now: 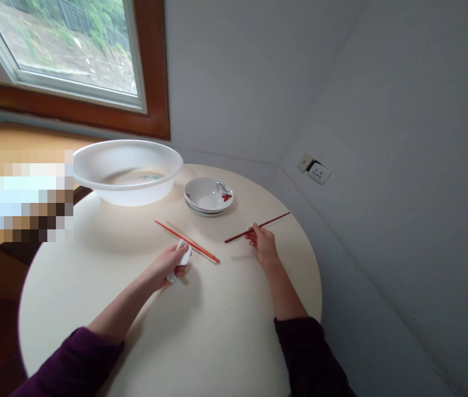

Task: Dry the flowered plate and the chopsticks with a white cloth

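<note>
My left hand (170,263) is closed around a crumpled white tissue (184,255), part of which pokes out below the fingers. Just beyond it, several chopsticks (192,244), red and pale wood, lie slanting on the table. Between the thumb and fingers of my right hand (263,242) is a dark brown chopstick (277,218), raised at a slant over the tabletop. Whether it is one stick or two pressed together I cannot tell. Farther back sits a small stack of white dishes (204,194) with a red and black flower pattern.
A wide translucent plastic basin (134,193) stands at the back left of the round cream table (217,342). Walls meet behind the table, with a power socket (319,172) on the right one. A wooden ledge (31,135) runs below the window.
</note>
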The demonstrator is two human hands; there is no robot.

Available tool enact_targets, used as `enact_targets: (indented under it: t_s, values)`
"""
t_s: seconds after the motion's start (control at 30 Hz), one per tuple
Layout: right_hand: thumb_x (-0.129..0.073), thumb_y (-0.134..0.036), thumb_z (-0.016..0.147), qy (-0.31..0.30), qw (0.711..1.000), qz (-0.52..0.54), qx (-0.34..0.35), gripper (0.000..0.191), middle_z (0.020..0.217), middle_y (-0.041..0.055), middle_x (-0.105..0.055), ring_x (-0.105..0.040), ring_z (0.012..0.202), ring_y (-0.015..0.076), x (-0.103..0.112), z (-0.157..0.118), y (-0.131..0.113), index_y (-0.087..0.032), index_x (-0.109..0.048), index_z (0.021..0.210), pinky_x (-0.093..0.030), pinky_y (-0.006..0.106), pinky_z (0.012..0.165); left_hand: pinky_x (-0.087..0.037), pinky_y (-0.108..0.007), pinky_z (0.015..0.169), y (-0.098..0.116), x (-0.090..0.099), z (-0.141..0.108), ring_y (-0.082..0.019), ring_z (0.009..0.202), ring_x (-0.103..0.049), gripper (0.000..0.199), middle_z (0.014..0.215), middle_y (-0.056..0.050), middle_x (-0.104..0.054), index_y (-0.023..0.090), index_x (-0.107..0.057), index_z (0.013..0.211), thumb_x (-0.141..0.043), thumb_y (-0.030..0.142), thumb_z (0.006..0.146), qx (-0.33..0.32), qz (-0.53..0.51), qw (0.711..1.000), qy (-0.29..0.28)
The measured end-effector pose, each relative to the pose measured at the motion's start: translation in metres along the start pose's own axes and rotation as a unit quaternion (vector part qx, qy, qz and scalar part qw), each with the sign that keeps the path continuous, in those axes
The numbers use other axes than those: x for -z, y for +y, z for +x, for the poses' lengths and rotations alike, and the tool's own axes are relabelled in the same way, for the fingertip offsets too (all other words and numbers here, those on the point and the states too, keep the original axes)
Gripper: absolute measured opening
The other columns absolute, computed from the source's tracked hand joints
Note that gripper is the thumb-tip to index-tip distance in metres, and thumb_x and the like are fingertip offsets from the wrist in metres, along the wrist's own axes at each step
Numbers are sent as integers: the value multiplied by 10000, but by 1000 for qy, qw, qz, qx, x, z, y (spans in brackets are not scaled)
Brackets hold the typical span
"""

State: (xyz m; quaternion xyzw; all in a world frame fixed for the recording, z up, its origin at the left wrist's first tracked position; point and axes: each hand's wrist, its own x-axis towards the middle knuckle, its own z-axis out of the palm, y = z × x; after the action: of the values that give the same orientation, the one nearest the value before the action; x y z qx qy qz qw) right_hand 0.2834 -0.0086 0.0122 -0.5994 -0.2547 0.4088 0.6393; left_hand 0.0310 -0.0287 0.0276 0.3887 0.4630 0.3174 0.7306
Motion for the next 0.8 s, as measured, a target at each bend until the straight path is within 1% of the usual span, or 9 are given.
enact_targets:
  t_s: [0.1, 0.17, 0.23, 0.3, 0.37, 0.43, 0.5, 0.6, 0.8]
  values:
    - [-661, -336, 639, -15, 1000, -11, 19, 222, 543, 32, -623, -529, 440, 92, 0, 2, 3, -133, -572, 647, -295, 176, 363, -176, -169, 359, 1, 0, 0, -33, 325, -266, 371, 383, 99, -336, 197, -377, 655, -623, 474, 677, 2, -1, 1000, -1]
    - [-650, -324, 638, -14, 999, -24, 41, 227, 520, 10, -608, -495, 406, 83, 0, 3, 5, -131, -580, 735, -277, 175, 350, -173, -169, 358, 1, -1, 0, -33, 325, -264, 359, 383, 97, -337, 194, -387, 657, -616, 470, 684, -1, -1, 1000, -1]
    - [-635, -319, 644, -7, 997, -47, 59, 334, 493, -23, -589, -470, 380, 83, 1, 4, 7, -129, -579, 913, -278, 175, 347, -166, -168, 356, 1, -1, 0, -33, 327, -262, 348, 381, 96, -336, 191, -396, 655, -614, 461, 687, -5, -2, 1000, -1]
    - [-614, -326, 657, -1, 994, -80, 76, 512, 485, -50, -578, -456, 364, 84, 3, 5, 9, -133, -517, 1121, -297, 178, 354, -162, -165, 357, 1, -1, 0, -30, 329, -259, 347, 385, 95, -338, 189, -398, 654, -619, 455, 684, -6, -4, 1000, 1]
    - [-592, -349, 671, -1, 988, -118, 96, 600, 475, -65, -558, -450, 359, 88, 4, 8, 12, -132, -469, 1216, -317, 187, 365, -165, -164, 358, 1, -1, 0, -27, 331, -255, 351, 388, 96, -336, 189, -399, 654, -627, 454, 678, -6, -7, 1000, 0]
    - [-558, -381, 685, -3, 980, -161, 119, 529, 470, -59, -540, -462, 370, 94, 5, 11, 16, -120, -537, 1144, -338, 199, 379, -171, -165, 359, 1, 0, 0, -28, 332, -255, 359, 387, 96, -333, 189, -400, 653, -634, 462, 670, -4, -7, 1000, 1]
    - [-526, -404, 692, -4, 971, -195, 139, 399, 470, -42, -530, -482, 390, 104, 6, 13, 19, -118, -618, 955, -367, 214, 402, -171, -167, 359, 1, 0, 0, -32, 333, -260, 370, 387, 95, -331, 190, -401, 654, -639, 473, 662, -4, -6, 1000, 3]
    - [-497, -410, 697, -1, 965, -215, 150, 304, 495, -19, -548, -502, 415, 109, 5, 15, 21, -138, -615, 768, -403, 226, 442, -169, -170, 357, 1, 1, 1, -34, 336, -266, 388, 395, 93, -336, 190, -409, 662, -654, 490, 643, -7, -7, 1000, 3]
    - [-479, -319, 697, -7, 953, -263, 152, 215, 549, -13, -594, -501, 443, 102, 3, 12, 20, -168, -614, 769, -401, 214, 466, -171, -172, 357, 1, 2, 0, -33, 335, -266, 404, 395, 91, -330, 191, -408, 659, -659, 507, 640, -10, -14, 1000, -8]
